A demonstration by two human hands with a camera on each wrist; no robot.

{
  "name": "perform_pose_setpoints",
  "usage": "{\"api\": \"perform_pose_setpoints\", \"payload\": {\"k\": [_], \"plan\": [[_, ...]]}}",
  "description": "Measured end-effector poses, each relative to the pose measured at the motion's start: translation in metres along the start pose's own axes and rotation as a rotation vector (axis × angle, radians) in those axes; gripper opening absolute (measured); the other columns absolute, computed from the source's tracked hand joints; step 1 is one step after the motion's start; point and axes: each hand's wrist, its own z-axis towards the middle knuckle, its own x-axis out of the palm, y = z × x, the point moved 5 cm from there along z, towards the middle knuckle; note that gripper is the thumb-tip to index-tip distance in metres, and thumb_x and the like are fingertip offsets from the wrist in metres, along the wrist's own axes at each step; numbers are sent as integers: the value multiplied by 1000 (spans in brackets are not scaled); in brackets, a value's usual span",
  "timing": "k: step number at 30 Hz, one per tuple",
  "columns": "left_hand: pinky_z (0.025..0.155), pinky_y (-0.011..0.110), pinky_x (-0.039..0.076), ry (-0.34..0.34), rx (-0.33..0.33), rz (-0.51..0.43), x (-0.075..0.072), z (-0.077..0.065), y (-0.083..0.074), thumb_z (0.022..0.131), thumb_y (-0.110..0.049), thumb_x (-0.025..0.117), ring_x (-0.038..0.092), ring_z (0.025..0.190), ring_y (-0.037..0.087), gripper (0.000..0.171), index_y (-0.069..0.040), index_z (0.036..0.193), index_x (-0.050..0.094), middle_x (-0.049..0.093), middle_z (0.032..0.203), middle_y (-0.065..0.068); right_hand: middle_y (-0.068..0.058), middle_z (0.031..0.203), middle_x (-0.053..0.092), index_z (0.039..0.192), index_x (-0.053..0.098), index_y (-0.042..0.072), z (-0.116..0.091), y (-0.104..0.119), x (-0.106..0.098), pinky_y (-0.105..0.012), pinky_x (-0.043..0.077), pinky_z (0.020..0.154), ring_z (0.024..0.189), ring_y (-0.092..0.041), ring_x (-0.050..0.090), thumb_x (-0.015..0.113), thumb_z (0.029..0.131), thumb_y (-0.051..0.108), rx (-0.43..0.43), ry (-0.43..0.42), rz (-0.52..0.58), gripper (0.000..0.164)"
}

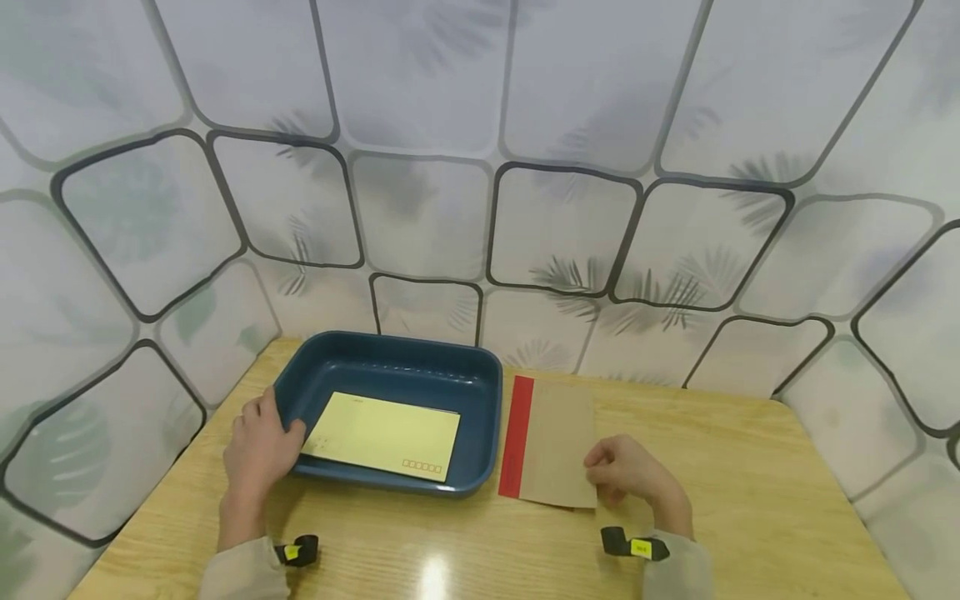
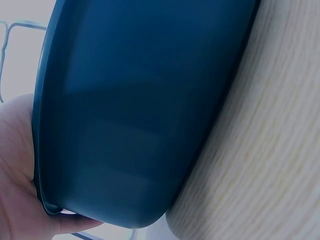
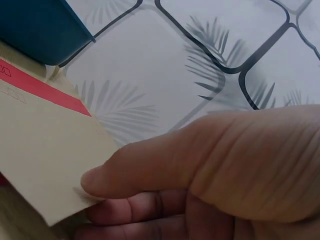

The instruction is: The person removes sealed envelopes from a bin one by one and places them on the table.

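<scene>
My left hand [image 1: 262, 442] holds the near left corner of a deep blue tray [image 1: 480, 475], thumb over the rim and fingers along the outside. The left wrist view shows the palm against the rim and the tray's outer wall [image 2: 130, 110]. Inside the tray lies a pale yellow envelope [image 1: 386, 433] with a row of small printed boxes. Right of the tray, my right hand [image 1: 633, 471] pinches the right edge of a brown paper envelope [image 1: 558, 442] with a red stripe, thumb on top and fingers beneath. In the right wrist view, a red edge shows under the envelope [image 3: 40, 150].
Everything stands on a light wood-grain table [image 1: 360, 542]. A patterned wall covering [image 1: 427, 217] rises close behind the tray and wraps around both sides. The brown envelope lies close to the tray's right side.
</scene>
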Motion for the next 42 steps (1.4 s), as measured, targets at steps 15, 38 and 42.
{"api": "perform_pose_setpoints", "payload": {"k": [15, 38, 42], "plan": [[76, 74, 35, -6, 1, 1, -2, -1, -1, 88, -23, 42, 28, 114, 57, 70, 9, 141, 10, 27, 132, 39, -11, 71, 62, 92, 61, 0, -3, 5, -3, -38, 54, 48, 61, -22, 58, 56, 89, 19, 67, -18, -70, 20], [75, 74, 35, -2, 8, 1, 0, -1, 0, 89, -24, 43, 28, 113, 57, 70, 9, 141, 10, 27, 132, 39, -11, 68, 59, 98, 58, -2, -10, 7, -10, -36, 50, 50, 60, -22, 54, 53, 91, 19, 70, -46, -77, 23], [76, 74, 35, -4, 10, -5, -1, -3, -1, 89, -24, 43, 28, 113, 57, 70, 10, 141, 11, 27, 132, 39, -11, 67, 58, 98, 57, -2, -11, 10, -9, -32, 46, 48, 58, -21, 53, 53, 91, 18, 62, -49, -76, 22]]}}
